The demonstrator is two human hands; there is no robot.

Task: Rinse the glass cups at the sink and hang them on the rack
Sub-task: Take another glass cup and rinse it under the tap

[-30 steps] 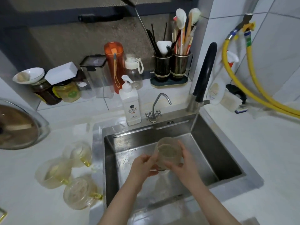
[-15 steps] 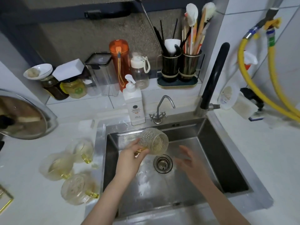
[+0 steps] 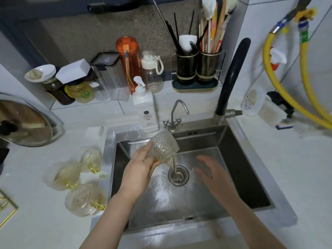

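Note:
My left hand (image 3: 139, 169) grips a bumpy clear glass cup (image 3: 164, 147) with a yellow handle, tipped over above the steel sink (image 3: 239, 159). Water pours from the cup's mouth down into the drain (image 3: 178, 175). To the right of the drain, my right hand (image 3: 209, 170) hovers open over the sink floor, holding nothing. Three more glass cups lie on the white counter left of the sink: one at the back (image 3: 90, 157), one in the middle (image 3: 62, 175), one nearest me (image 3: 81, 199). A thin gold wire corner, perhaps the rack (image 3: 7, 211), shows at the left edge.
A black pull-down tap (image 3: 231, 76) and a small chrome tap (image 3: 175, 115) stand behind the sink, beside a white soap pump bottle (image 3: 145, 108). Jars, bottles and a utensil holder (image 3: 197, 69) line the back ledge. A glass pot lid (image 3: 23, 119) leans at left; yellow hoses (image 3: 280, 90) hang at right.
My right hand let go of the cup and moved right. My left hand carried the cup up and left and tipped it further; water now pours out into the drain.

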